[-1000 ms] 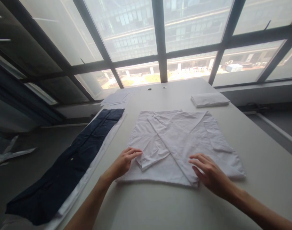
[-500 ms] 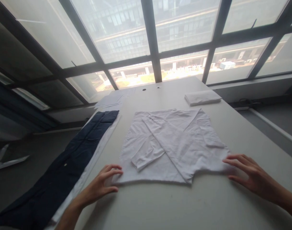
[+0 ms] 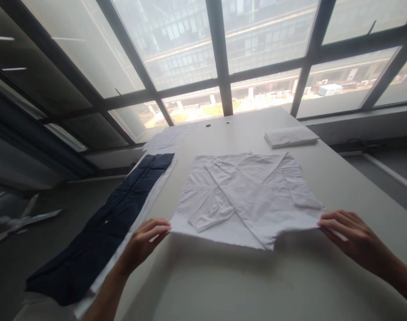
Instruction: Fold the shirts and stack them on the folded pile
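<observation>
A white shirt point(image 3: 253, 191) lies partly folded on the white table, its sleeves crossed over the body and one cuff pointing toward me. My left hand point(image 3: 148, 238) pinches its near left corner between thumb and fingers. At the near right corner, my right hand point(image 3: 352, 236) pinches the fabric the same way. Between the two hands the near edge is lifted off the tabletop, sagging a little in the middle, with a shadow beneath it.
Dark navy trousers point(image 3: 113, 223) lie lengthwise over white cloth along the table's left side. A folded white cloth point(image 3: 292, 136) rests at the far right, and flat white sheets point(image 3: 168, 137) at the far left. Windows point(image 3: 186, 53) rise behind the table point(image 3: 230, 285).
Both hands have closed on the shirt's near corners and raised that edge off the table. Earlier the fingers were spread at the corners. The whole view has shifted slightly.
</observation>
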Demonstrator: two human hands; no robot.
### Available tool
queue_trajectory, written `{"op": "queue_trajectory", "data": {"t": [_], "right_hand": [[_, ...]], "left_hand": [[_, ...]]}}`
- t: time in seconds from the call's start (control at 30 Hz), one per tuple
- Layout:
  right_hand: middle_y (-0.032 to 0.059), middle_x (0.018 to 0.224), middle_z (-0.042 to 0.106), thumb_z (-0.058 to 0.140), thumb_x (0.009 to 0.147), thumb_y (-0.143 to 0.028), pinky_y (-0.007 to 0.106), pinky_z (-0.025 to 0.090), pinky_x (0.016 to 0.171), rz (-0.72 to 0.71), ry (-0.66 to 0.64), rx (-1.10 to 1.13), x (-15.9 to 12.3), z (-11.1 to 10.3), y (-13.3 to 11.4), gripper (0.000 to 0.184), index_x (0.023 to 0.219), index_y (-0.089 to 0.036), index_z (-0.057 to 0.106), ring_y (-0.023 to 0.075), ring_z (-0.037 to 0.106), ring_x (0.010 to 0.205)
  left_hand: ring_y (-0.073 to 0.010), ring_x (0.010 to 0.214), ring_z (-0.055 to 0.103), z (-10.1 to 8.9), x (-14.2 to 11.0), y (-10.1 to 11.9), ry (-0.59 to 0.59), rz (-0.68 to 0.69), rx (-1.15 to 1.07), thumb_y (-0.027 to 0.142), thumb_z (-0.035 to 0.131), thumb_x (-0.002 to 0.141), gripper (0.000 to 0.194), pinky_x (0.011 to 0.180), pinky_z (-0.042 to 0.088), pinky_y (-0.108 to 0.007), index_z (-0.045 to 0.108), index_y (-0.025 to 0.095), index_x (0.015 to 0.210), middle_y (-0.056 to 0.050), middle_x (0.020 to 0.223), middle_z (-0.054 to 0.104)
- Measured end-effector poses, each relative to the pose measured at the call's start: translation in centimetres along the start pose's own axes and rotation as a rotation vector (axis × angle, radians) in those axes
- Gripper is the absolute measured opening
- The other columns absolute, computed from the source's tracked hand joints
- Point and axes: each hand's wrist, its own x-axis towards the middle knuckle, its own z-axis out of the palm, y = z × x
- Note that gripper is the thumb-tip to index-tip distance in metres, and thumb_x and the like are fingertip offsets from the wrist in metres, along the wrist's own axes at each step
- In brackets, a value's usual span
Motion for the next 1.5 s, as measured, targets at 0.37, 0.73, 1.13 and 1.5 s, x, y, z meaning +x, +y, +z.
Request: {"op": "queue_trajectory", "data": {"t": [0.37, 0.73, 1.13, 1.5], "right_hand": [[0.0066, 0.097, 0.069, 0.066, 0.092, -0.024, 0.038, 0.048, 0.082, 0.001, 0.019, 0.038, 3.4, -0.3, 2.3, 0.008, 0.100, -0.025, 0.068, 0.0228, 0.064, 0.091], [0.0091, 0.098, 0.075, 0.058, 0.092, -0.045, 0.036, 0.051, 0.083, 0.465, -0.097, 0.203, 7.8, 3.1, 5.0, 0.028, 0.095, -0.020, 0.071, 0.0263, 0.069, 0.091], [0.0083, 0.093, 0.079, 0.051, 0.093, -0.041, 0.036, 0.054, 0.076, 0.473, -0.223, 0.047, 8.8, 6.3, 7.4, 0.033, 0.094, -0.020, 0.076, 0.0280, 0.074, 0.085], [0.0081, 0.094, 0.078, 0.047, 0.097, -0.043, 0.032, 0.050, 0.071, 0.492, -0.237, -0.056, 8.2, 6.2, 7.3, 0.033, 0.099, -0.022, 0.072, 0.0275, 0.073, 0.086]], "left_hand": [[-0.0189, 0.093, 0.070, -0.6, 4.4, -2.0, 0.214, -0.087, -0.083, 0.021, 0.067, 0.092, 0.008, 0.085, 0.056, -0.032, 0.073, 0.021, 0.097, -0.006, 0.098, 0.073], [-0.0195, 0.073, 0.069, 6.5, 10.1, -8.5, 0.267, -0.606, -0.301, 0.056, 0.062, 0.086, 0.045, 0.064, 0.054, -0.026, 0.073, 0.014, 0.097, -0.007, 0.085, 0.076], [-0.0202, 0.077, 0.064, 9.2, 10.2, -10.7, 0.050, -0.479, 0.118, 0.045, 0.047, 0.096, 0.037, 0.081, 0.050, -0.032, 0.070, 0.017, 0.103, -0.010, 0.101, 0.074], [-0.0220, 0.079, 0.066, 8.9, 10.9, -11.4, 0.016, -0.535, 0.173, 0.047, 0.047, 0.096, 0.035, 0.076, 0.049, -0.030, 0.068, 0.019, 0.100, -0.007, 0.095, 0.073]]}}
